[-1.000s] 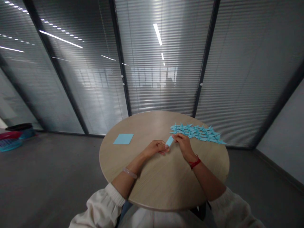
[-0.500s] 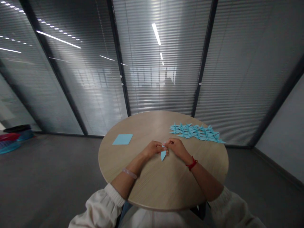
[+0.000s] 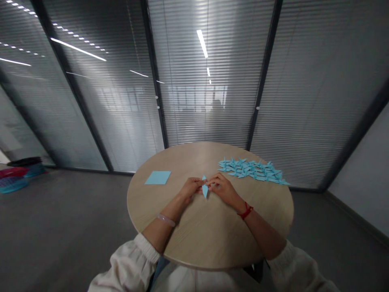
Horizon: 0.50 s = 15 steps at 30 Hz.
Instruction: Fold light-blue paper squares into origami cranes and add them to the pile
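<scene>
Between my two hands, just above the middle of the round table [image 3: 209, 239], is a small folded piece of blue paper [image 3: 205, 191], narrow with a point at its near and far ends. My left hand [image 3: 192, 187] pinches it from the left side. From the right, the bent fingers of my right hand [image 3: 222, 187] close on its other edge. The fingertips partly cover the paper's middle, so its exact folds cannot be made out.
On the table's left lies a stack or sheet of square blue paper [image 3: 158, 177]. Rows of folded blue paper cranes [image 3: 252, 169] cover the back right. Glass partitions with blinds [image 3: 200, 121] rise behind the table. Baskets [image 3: 13, 180] stand on the floor at far left.
The folded paper has shifted slightly left and away from me, and its far point now shows above the fingers. My right fingers have moved lower along its edge.
</scene>
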Tool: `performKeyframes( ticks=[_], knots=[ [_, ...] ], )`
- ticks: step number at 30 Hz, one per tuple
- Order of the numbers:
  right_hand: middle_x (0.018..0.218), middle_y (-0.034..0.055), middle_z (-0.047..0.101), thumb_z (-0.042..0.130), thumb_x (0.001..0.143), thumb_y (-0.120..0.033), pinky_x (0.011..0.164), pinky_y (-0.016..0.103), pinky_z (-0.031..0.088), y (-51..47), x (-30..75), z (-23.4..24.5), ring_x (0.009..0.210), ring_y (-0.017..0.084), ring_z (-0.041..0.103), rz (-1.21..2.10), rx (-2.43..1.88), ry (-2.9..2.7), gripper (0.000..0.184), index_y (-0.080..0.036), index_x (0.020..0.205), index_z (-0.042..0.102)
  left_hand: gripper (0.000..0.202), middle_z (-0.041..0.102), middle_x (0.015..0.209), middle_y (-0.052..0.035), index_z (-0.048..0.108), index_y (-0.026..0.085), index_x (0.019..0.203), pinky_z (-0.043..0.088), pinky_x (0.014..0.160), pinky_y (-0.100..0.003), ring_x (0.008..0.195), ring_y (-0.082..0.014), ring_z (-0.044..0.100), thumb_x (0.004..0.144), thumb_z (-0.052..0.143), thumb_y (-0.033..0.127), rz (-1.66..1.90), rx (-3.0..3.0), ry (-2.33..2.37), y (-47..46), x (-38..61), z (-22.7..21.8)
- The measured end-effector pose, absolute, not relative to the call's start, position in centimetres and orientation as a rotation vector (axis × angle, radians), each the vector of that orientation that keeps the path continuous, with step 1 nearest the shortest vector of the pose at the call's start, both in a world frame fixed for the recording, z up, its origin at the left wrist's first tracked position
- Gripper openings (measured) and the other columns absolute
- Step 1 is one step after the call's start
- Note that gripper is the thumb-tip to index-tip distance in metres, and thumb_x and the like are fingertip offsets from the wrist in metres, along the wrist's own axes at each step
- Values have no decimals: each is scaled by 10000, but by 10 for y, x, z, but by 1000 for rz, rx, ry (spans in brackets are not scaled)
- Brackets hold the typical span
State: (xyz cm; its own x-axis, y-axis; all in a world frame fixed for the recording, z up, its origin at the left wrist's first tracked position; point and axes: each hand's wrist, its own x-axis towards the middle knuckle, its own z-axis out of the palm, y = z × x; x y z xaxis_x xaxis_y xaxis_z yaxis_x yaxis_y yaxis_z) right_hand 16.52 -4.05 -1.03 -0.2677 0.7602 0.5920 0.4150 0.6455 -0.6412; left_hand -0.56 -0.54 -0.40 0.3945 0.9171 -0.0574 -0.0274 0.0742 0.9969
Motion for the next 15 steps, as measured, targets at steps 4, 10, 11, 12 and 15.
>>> performKeyframes(
  ticks=[4, 10, 11, 12, 15],
  knots=[
    [978, 44, 547, 638, 776, -225, 805, 295, 447, -37, 168, -14, 933, 163, 540, 494, -907, -1932, 131, -239, 891, 699, 455, 636, 619, -65, 672, 78, 677, 436, 580, -245, 529, -109, 548, 534, 751, 502, 884, 1300, 928, -6, -6, -4],
    [956, 44, 563, 688, 741, -232, 807, 291, 446, -35, 169, -17, 914, 163, 552, 555, -887, -1958, 147, -230, 887, 708, 396, 590, 563, -28, 645, 99, 625, 373, 518, -221, 490, -89, 495, 548, 731, 478, 831, 1381, 941, -7, -6, -4],
    [940, 40, 568, 696, 733, -234, 802, 290, 446, -36, 169, -17, 900, 162, 554, 567, -884, -1960, 146, -232, 879, 710, 378, 574, 544, -16, 637, 104, 611, 364, 512, -217, 481, -85, 483, 548, 730, 464, 818, 1394, 943, -7, -6, -5],
    [924, 37, 572, 703, 727, -237, 792, 287, 446, -36, 169, -17, 881, 159, 557, 578, -886, -1963, 140, -232, 866, 713, 360, 559, 527, -5, 629, 108, 599, 356, 508, -215, 472, -81, 470, 550, 729, 450, 809, 1405, 945, -7, -6, -6],
    [887, 29, 581, 713, 716, -252, 744, 270, 442, -37, 169, -17, 818, 147, 557, 604, -909, -1979, 115, -227, 828, 718, 317, 542, 509, 9, 629, 111, 596, 335, 503, -210, 462, -75, 449, 563, 712, 415, 784, 1450, 945, -5, -6, -9]
  ],
)
